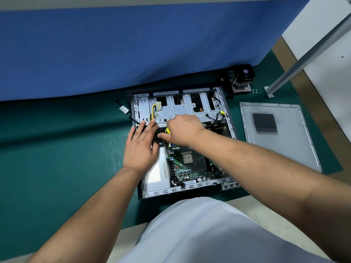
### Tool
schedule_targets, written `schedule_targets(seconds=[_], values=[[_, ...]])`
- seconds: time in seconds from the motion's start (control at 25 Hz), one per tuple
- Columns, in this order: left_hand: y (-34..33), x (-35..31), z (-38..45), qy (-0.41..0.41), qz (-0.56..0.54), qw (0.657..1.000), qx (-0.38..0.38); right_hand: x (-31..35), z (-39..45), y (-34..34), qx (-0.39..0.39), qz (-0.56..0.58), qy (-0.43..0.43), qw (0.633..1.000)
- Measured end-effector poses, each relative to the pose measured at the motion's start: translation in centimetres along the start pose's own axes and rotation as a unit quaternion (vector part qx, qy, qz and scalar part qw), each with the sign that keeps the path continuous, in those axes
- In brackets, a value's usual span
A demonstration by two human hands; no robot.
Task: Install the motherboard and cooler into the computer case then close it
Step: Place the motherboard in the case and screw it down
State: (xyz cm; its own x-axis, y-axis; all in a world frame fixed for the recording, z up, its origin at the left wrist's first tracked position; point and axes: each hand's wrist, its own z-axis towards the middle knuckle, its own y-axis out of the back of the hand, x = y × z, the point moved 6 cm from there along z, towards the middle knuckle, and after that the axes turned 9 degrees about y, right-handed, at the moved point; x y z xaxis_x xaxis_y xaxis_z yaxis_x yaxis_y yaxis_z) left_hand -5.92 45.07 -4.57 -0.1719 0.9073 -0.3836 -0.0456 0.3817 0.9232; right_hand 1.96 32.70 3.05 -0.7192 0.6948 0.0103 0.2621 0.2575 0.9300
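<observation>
Yellow-handled tool (167, 130) in right hand (183, 130) — over motherboard (188, 164).

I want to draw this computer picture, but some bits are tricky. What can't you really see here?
All in the head view:
- Tool with the yellow handle: the right hand covers nearly all of it, so its tip is hidden.
- Upper part of the motherboard: the right hand and forearm cover it.
- Power supply: the left hand covers its top end.
- Screws beside the cooler: too small to count.
</observation>
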Motion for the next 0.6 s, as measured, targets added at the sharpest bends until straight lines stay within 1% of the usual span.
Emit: schedule_targets(seconds=[0.04,0.08,0.16,0.24,0.28,0.32,0.36,0.4,0.44,0.48,0.6], values=[[0.1,-0.1,-0.1,0.0,-0.002,1.0,0.002,0.1,0.2,0.0,-0.004,-0.009,-0.013,1.0],[0.2,-0.1,-0.2,-0.001,-0.003,1.0,0.004,0.1,0.4,-0.1,-0.01,-0.001,-0.006,1.0],[0.7,-0.2,-0.6,-0.008,-0.002,1.0,0.003,0.1,0.0,0.2,-0.001,0.045,0.067,0.997],[1.1,-0.4,-1.8,-0.033,0.0,0.999,0.013,0.1,-0.8,0.3,0.011,0.06,0.143,0.988],[1.2,-0.5,-2.9,-0.058,0.005,0.998,0.026,0.1,-1.0,0.3,0.003,0.055,0.144,0.988],[1.0,-0.6,-4.1,-0.092,0.017,0.995,0.04,0.0,-0.8,0.4,-0.007,0.044,0.117,0.992],[0.8,-0.7,-5.2,-0.129,0.036,0.99,0.054,-0.2,-0.6,0.5,-0.015,0.03,0.071,0.997],[0.5,-0.8,-6.2,-0.157,0.054,0.984,0.063,-0.5,-0.3,0.6,-0.005,0.012,0.033,0.999],[0.4,-0.7,-6.8,-0.17,0.064,0.981,0.064,-0.5,-0.1,0.3,0.01,0.003,0.02,1.0],[0.4,-0.7,-7.0,-0.17,0.066,0.981,0.06,-0.5,0.0,0.1,0.017,0.005,0.032,0.999],[0.7,-0.8,-6.5,-0.144,0.053,0.987,0.041,-0.3,-0.8,-0.2,0.041,0.058,0.137,0.988]])
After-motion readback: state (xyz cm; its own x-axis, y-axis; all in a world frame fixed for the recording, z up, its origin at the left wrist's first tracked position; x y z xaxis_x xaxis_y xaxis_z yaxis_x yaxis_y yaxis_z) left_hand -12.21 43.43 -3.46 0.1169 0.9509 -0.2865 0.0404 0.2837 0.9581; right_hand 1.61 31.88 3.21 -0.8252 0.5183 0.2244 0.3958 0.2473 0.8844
